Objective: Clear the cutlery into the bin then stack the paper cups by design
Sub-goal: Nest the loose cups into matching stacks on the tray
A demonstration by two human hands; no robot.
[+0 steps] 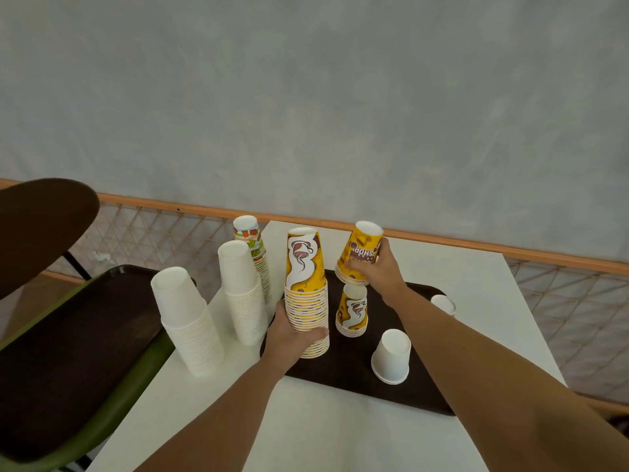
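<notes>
Curled fingers of the left hand (289, 338) grip a tall stack of yellow cups (306, 277) near its base, at the left end of a dark brown tray (357, 386). Meanwhile the right hand (381, 270) holds a few nested yellow cups (360, 253), tilted, just above a short yellow stack (352, 313) on the tray. Upturned plain white cups (391, 356) sit nearer on the tray. Two white stacks (185, 318) stand to the left on the white table (340, 430).

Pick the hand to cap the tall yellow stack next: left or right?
Right, likely. The right hand grips yellow cups raised near the top of the tall yellow stack; the left hand grips that stack low down, steadying it.
</notes>
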